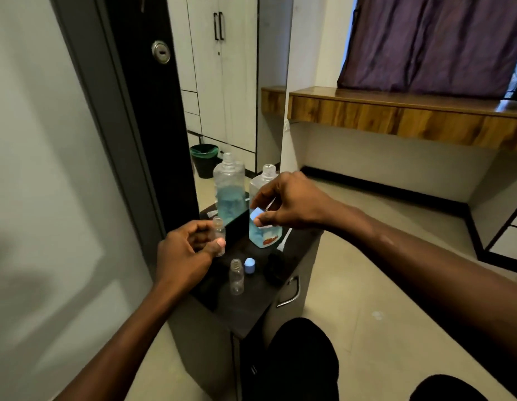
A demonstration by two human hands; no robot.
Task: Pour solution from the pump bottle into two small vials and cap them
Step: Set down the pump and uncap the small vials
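A grey door (49,169) fills the left. Beyond it, a mirror (243,117) shows a white wardrobe (211,91) with 2 black handles (219,26) and a green-lined bin (204,166). Far right, a wooden shelf (396,117) runs beneath a purple curtain (430,41). Beige floor tiles (367,285) surround a dark cabinet (248,314).

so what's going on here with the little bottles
A person works at a dark cabinet. The left hand holds an open vial; the right hand pinches a blue cap near it, in front of the open bottle of blue liquid. A second vial stands uncapped, a second cap beside it.
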